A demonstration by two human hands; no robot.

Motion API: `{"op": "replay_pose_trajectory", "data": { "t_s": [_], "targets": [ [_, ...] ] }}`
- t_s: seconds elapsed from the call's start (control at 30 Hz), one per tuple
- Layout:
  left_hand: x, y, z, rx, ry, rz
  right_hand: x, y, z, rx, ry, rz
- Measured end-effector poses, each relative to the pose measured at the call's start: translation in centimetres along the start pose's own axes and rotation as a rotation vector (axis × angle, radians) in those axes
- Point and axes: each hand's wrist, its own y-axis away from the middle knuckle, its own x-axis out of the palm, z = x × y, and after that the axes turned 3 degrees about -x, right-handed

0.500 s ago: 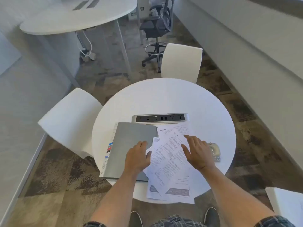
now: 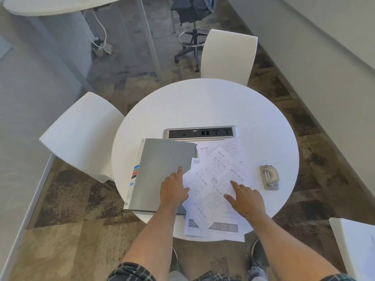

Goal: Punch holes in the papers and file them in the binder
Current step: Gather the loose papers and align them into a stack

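A person leans over a round white surface (image 2: pixel 205 106), both hands spread flat and gripping nothing. The left hand (image 2: pixel 174 190) rests on the closed grey binder (image 2: pixel 160 171), its thumb reaching the edge of the papers (image 2: pixel 215 179); the right hand (image 2: pixel 246 198) presses palm-down on the top sheet. The loose printed sheets lie fanned and overlapping just right of the binder, their near corners hanging past the rim, their small print too fine to read. The left hand and the sheets cover the binder's near right corner. Coloured tabs show along its left edge. A small metal hole punch (image 2: pixel 269 177) sits apart to the right. A brushed-metal socket strip (image 2: pixel 200 132) lies behind the binder. Smooth white moulded chairs (image 2: pixel 81 134) ring the surface; one at lower right is cut off by the frame.
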Motion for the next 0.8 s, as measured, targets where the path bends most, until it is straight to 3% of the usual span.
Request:
{"op": "replay_pose_trajectory", "data": {
  "t_s": [0.33,0.53,0.7,0.8],
  "targets": [
    [1.6,-1.9,-0.4,-0.068,0.032,0.055,1.1,-0.7,0.8,0.099,-0.08,-0.017],
    [1.8,-2.8,-1.3,-0.149,-0.072,0.087,1.4,-1.2,0.8,0.146,-0.088,-0.034],
    [2.7,-2.7,-1.4,-0.127,-0.175,0.061,1.2,-1.9,1.2,0.376,-0.369,-0.076],
    [3.3,-2.8,-1.2,-0.101,-0.214,0.033,0.4,-2.9,0.6,0.436,-0.416,-0.099]
  ]
}}
